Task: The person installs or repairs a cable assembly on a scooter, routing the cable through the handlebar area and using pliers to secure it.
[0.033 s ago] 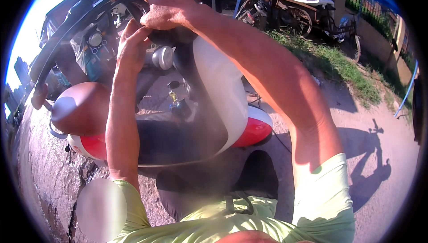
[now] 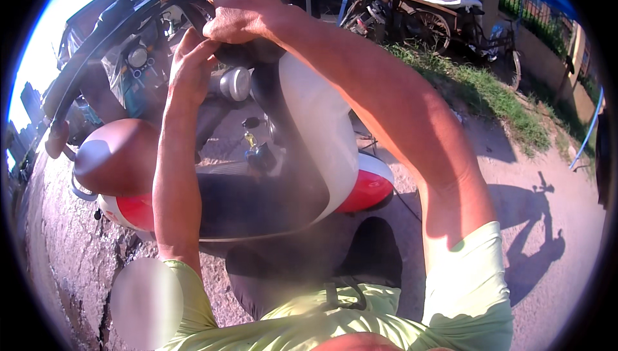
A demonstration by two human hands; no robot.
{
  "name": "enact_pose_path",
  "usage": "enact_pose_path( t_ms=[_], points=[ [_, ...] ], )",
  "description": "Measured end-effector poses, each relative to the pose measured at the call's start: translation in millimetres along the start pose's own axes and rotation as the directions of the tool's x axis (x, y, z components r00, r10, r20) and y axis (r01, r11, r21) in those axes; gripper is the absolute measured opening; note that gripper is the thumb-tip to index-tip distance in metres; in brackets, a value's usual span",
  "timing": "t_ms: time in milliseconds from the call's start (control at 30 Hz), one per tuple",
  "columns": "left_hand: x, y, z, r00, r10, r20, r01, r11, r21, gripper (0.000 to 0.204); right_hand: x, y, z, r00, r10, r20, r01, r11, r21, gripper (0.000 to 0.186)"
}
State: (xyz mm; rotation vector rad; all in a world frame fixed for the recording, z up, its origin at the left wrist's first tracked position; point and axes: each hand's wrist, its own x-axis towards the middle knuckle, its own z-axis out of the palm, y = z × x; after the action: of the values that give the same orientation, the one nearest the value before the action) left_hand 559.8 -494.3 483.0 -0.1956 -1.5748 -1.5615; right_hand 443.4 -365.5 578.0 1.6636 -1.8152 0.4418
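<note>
An electric scooter with a white front shield (image 2: 322, 138), a dark footboard (image 2: 251, 212) and a brown seat (image 2: 119, 155) stands right before me. My right hand (image 2: 244, 10) is closed at its far side, fingers curled by a dark part at the end of a curved black bar (image 2: 109, 39). Just below it my left hand (image 2: 192, 68) reaches up, thumb and fingers pinched together and touching the right hand's underside. What either hand grips is hidden by the fingers. A round silvery lamp-like part (image 2: 235, 84) sits beside my left wrist.
A red and white fender (image 2: 367, 184) is at the right end of the scooter. Another vehicle with a round light (image 2: 137, 56) stands beyond. A cargo tricycle (image 2: 431, 26) is parked by a wall at far right, past a grass strip (image 2: 476, 93). Rough wet paving (image 2: 58, 235) lies left.
</note>
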Motion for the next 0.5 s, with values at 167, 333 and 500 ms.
enact_pose_path(
  t_ms=[167,333,500],
  points=[
    [-3,7,3,1.0,-0.016,0.004,0.016,0.998,0.064,0.036,-1,-2,2,0.999,-0.025,-0.031,0.026,0.999,0.019,0.048],
    [-2,2,2,0.999,-0.021,0.029,0.02,0.999,0.048,0.032,-1,-1,2,0.999,-0.021,-0.031,0.019,0.999,-0.035,0.047],
    [-10,-3,-3,0.999,-0.044,-0.007,0.044,0.991,0.126,0.025,-3,-11,-10,0.986,0.053,0.157,-0.052,0.999,-0.01,0.044]
  ],
)
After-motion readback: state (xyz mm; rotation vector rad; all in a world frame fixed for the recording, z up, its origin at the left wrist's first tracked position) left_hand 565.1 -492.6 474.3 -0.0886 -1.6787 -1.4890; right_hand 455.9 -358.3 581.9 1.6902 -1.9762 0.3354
